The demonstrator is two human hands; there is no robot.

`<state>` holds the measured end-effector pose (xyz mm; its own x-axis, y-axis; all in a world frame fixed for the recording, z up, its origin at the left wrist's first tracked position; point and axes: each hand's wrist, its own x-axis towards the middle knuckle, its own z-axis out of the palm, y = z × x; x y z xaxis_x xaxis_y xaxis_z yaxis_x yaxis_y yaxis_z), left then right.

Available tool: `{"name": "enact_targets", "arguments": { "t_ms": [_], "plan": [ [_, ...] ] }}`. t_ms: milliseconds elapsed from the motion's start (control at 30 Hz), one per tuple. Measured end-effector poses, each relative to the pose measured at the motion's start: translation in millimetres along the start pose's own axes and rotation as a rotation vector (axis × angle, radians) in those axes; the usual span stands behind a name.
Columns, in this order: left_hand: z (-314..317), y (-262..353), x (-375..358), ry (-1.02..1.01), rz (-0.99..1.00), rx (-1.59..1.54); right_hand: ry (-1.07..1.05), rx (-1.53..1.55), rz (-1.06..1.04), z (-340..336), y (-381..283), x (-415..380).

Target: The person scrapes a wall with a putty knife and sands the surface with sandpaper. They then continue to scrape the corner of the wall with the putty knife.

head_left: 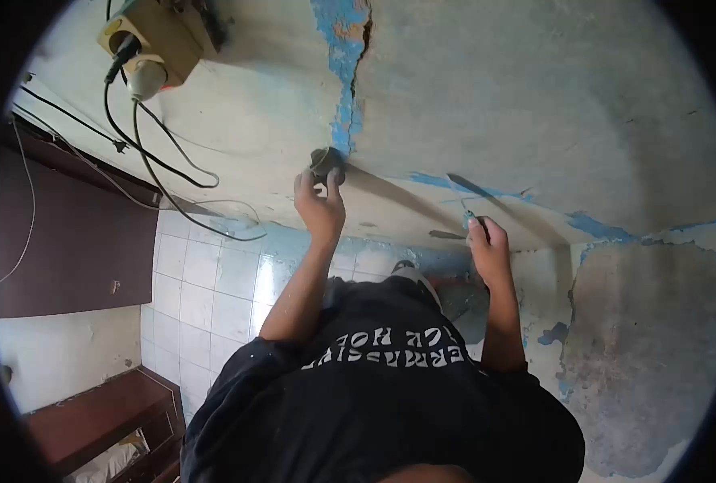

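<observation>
My left hand (322, 211) grips a dark grey lump (327, 163) between thumb and fingers. It is up at the wall (487, 97), right at the lower end of a jagged crack (348, 88) edged with flaking blue paint. To the right, my right hand (491, 245) is closed round a thin tool with a teal handle (469, 216). The tool's narrow pale end points up towards the wall, near a strip of exposed blue paint (430, 180). I cannot tell the kind of tool.
A yellowish socket box (169, 40) with plugs and dangling black cables (145, 153) hangs at upper left. Below are white floor tiles (201, 266), a dark brown panel (76, 233) and brown wooden furniture (109, 410). Peeling grey wall patches (648, 346) lie at right.
</observation>
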<state>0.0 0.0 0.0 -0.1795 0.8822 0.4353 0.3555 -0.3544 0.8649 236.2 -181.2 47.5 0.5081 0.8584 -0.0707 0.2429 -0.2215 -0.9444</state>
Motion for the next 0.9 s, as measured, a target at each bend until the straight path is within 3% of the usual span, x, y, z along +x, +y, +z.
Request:
{"name": "enact_targets", "arguments": {
  "t_ms": [67, 167, 200, 300, 367, 433, 500, 600, 700, 900],
  "plan": [
    [-1.3, -6.8, 7.4, -0.011, 0.017, 0.021, -0.013, -0.194, -0.197, 10.9, 0.9, 12.4],
    [6.4, 13.4, -22.5, -0.008, -0.068, -0.002, -0.027, -0.133, 0.032, -5.1, -13.5, -7.3],
    [9.1, 12.5, -20.3, -0.012, -0.062, -0.003, 0.009, -0.153, -0.066, -1.4, -7.1, -7.4],
    [7.7, 10.5, -14.1, 0.016, -0.063, -0.023, 0.011, -0.104, 0.068, -21.0, -5.6, -10.2],
    [5.0, 1.2, -7.3, -0.004, -0.034, 0.006, -0.017, -0.148, 0.027, 7.1, -4.1, 4.6],
    [3.4, 1.3, -6.2, -0.010, -0.035, 0.007, -0.028, -0.264, -0.150, 46.4, -13.3, 14.6],
    [5.4, 2.6, 0.4, 0.005, -0.031, 0.002, 0.005, -0.266, -0.201, 42.9, -12.2, 7.6],
    [-0.3, 4.8, 0.2, -0.007, -0.014, 0.003, 0.032, -0.078, 0.015, 5.0, 3.1, -1.6],
    [0.0, 5.0, 2.0, -0.003, 0.000, 0.009, 0.052, -0.190, -0.093, 31.1, 3.0, -0.6],
    [0.0, 2.1, 3.8, -0.004, 0.012, 0.025, 0.042, 0.148, 0.133, 16.0, -4.1, -1.3]
  ]
}}
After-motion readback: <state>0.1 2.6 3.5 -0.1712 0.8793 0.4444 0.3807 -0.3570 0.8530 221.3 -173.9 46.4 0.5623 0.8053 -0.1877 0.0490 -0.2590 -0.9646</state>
